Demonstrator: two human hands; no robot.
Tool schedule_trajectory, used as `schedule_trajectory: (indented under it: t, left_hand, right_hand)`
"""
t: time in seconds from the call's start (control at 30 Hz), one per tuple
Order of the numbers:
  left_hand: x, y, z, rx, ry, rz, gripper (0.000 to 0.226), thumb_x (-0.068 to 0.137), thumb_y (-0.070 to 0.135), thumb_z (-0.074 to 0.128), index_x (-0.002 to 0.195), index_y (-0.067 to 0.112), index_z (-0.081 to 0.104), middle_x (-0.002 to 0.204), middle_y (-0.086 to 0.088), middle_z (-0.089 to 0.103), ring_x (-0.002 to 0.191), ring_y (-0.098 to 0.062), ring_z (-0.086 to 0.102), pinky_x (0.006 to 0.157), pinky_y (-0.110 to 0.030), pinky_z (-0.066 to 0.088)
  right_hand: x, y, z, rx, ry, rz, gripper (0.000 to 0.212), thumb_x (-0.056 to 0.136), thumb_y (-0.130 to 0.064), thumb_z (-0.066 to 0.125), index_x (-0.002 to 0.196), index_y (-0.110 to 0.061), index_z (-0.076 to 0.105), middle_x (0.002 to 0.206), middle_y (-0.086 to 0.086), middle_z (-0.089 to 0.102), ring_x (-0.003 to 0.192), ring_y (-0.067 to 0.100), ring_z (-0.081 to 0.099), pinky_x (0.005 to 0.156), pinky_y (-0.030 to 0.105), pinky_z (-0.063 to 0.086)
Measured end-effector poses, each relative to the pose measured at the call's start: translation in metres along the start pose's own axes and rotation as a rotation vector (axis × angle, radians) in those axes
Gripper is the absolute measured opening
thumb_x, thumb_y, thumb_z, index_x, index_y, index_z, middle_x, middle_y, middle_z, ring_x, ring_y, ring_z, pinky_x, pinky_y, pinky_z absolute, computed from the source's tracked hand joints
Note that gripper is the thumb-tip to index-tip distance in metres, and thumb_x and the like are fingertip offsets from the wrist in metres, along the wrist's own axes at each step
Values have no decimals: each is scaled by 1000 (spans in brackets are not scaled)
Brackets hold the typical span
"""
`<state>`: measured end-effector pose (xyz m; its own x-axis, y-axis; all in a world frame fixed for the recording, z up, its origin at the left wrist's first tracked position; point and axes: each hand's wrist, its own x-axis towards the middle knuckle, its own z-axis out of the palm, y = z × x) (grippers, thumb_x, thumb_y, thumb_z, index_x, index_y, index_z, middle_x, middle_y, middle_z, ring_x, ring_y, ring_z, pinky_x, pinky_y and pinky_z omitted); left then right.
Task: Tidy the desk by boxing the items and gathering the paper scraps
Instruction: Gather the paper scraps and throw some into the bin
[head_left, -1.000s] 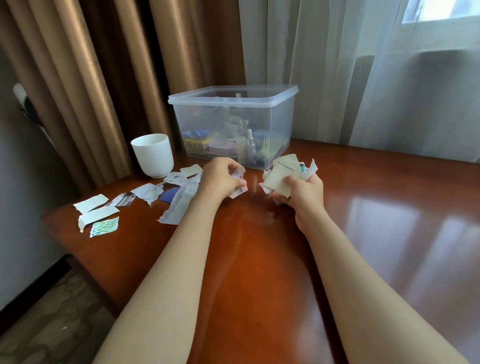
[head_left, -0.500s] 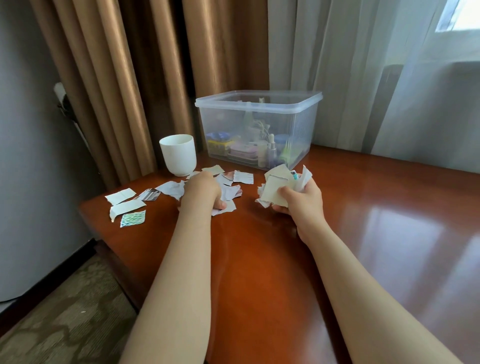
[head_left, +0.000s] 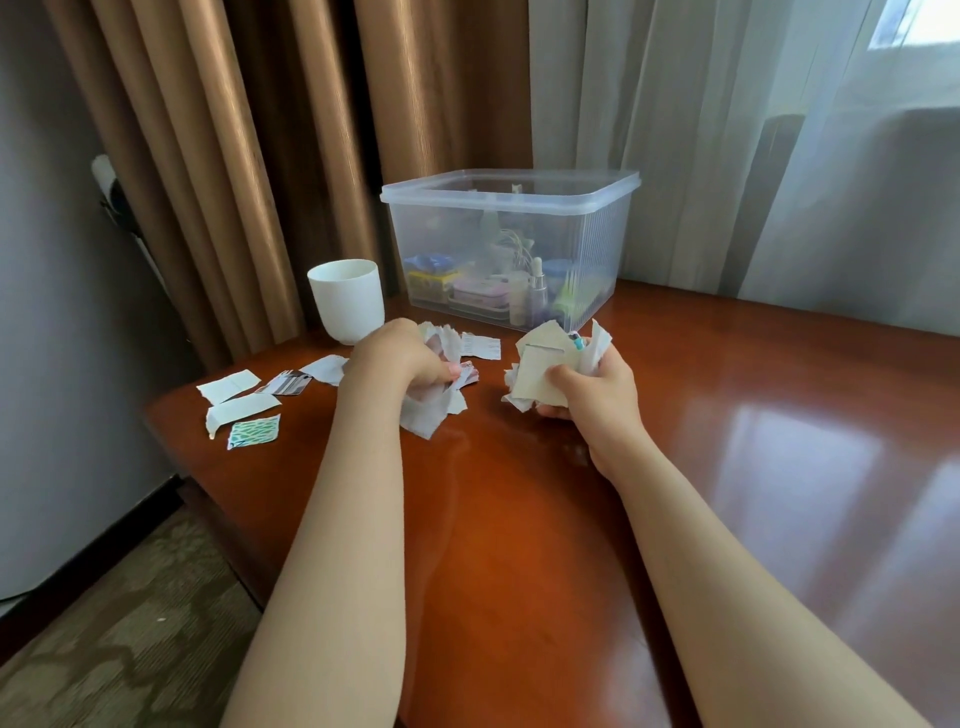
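My left hand (head_left: 397, 358) grips a bunch of white paper scraps (head_left: 434, 410) just above the wooden desk (head_left: 519, 519). A second wad of scraps (head_left: 545, 364), beige and white, is clutched in my right hand (head_left: 592, 395). Loose scraps lie on the desk: one white piece (head_left: 480, 345) between my hands, several more (head_left: 241, 410) near the left edge, one of them green-patterned (head_left: 254, 431). Behind my hands stands the clear plastic box (head_left: 511, 200), holding small bottles and packets.
A white cup (head_left: 345, 299) stands left of the box near the brown curtain. The desk's left edge drops to the carpet. Glossy desk surface stretches to the right under the sheer curtain.
My left hand went down to the scraps near the cup and has gathered a bunch into its grip. The right hand keeps its wad. The camera has turned left.
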<state>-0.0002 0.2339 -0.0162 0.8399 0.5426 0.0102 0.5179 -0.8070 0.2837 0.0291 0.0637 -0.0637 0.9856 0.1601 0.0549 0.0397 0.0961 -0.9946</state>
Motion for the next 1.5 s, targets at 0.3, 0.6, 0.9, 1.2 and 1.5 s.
schedule_trajectory:
  t: [0.3,0.6,0.9,1.2,1.5]
  left_hand:
    - [-1,13,22,-66,10,55,43,93,30,55,129,8,51,121,-13,59,109,-23,57,81,-24,43]
    - [3,16,24,-118,106,87,36,89,32,62,113,5,63,94,-11,60,84,-20,55,78,-25,45]
    - [0,19,19,-315,111,150,22,83,26,69,97,9,67,81,-5,57,65,-12,47,58,-17,37]
    - [0,27,13,-864,34,31,17,80,17,73,90,11,61,100,-8,61,101,-26,57,82,-38,51]
    - [-19,39,8,-1234,-518,290,25,86,4,60,110,11,57,82,1,65,74,-10,64,56,-22,53]
  right_hand:
    - [-1,0,-1,7,-12,3,45,90,-1,54,128,-21,41,110,-2,51,103,21,60,58,20,57]
    - [0,0,-1,23,-18,-2,43,89,-1,54,126,-20,44,107,-3,52,92,18,60,54,17,56]
    - [1,0,-3,45,-27,6,45,90,-1,54,130,-19,43,105,-4,52,92,18,61,53,16,55]
    - [6,-3,-6,234,21,86,50,91,-1,54,137,-15,38,108,0,51,77,15,59,55,19,55]
    - [2,-5,-8,316,-51,36,36,90,8,42,115,-18,47,100,2,59,80,16,60,63,27,54]
